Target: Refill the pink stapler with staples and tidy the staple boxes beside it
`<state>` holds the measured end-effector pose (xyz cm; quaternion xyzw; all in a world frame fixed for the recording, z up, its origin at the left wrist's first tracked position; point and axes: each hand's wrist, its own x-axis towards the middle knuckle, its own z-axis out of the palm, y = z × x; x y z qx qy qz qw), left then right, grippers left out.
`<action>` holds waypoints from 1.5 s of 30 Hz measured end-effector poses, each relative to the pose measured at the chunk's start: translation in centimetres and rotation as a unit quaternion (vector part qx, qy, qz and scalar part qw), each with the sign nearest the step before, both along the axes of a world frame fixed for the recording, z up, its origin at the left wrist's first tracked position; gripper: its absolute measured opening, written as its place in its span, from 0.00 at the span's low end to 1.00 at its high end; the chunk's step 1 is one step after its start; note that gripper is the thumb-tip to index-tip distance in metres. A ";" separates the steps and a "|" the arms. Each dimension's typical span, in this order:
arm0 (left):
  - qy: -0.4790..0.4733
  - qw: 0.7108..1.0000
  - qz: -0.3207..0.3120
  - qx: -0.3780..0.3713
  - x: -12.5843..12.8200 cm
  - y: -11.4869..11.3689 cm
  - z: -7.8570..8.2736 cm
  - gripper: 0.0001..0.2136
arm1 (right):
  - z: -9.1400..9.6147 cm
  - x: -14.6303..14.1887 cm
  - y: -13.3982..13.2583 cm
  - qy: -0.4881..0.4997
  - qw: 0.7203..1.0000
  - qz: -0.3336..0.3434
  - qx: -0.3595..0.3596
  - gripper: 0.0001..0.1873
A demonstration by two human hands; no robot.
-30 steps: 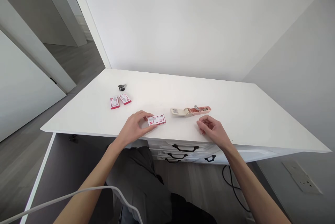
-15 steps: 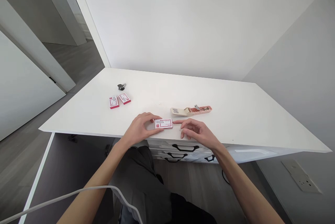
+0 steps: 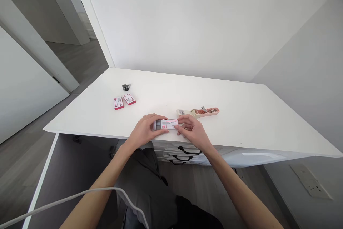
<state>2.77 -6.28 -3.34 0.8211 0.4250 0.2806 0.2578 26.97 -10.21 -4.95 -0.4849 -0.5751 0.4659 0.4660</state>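
Observation:
A small white-and-red sliding box (image 3: 169, 124) lies between my hands near the table's front edge. Its inner tray sticks out at the left end and shows grey contents that look like staples. My left hand (image 3: 146, 129) grips the tray end, thumb at the near side and fingers at the far side. At the right end, my right hand (image 3: 192, 129) pinches the printed sleeve with thumb and fingers. Just behind the right hand is a long beige-and-pink holder (image 3: 207, 112) with small metal pieces in its pink half; the fingers partly cover its beige end.
Two similar white-and-red boxes (image 3: 118, 102) lie at the left of the white tabletop (image 3: 254, 114). Behind them is a small black-and-metal object (image 3: 126, 87). A white wall rises behind the table. Drawers with black handles (image 3: 189, 150) sit below the front edge. A white cable (image 3: 80, 195) crosses my left forearm.
My right hand has moved left and closed on the box's right end. The box has slid open, its tray now showing at the left. The camera view has shifted slightly.

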 end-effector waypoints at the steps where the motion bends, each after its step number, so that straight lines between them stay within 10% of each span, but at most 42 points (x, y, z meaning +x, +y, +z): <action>1: -0.007 1.000 0.009 0.000 0.0 0.0 -0.1 0.22 | -0.2 -0.2 0.0 0.011 1.000 -0.021 0.008 0.24; 19: -0.022 0.997 0.072 0.015 -0.4 0.1 -1.1 0.16 | -2.1 -1.3 -0.9 -0.180 0.934 -0.147 0.272 0.10; 45: -0.131 0.981 0.042 -0.139 -1.1 -0.2 0.2 0.20 | 0.4 -3.6 -1.4 0.040 0.975 -0.156 0.152 0.12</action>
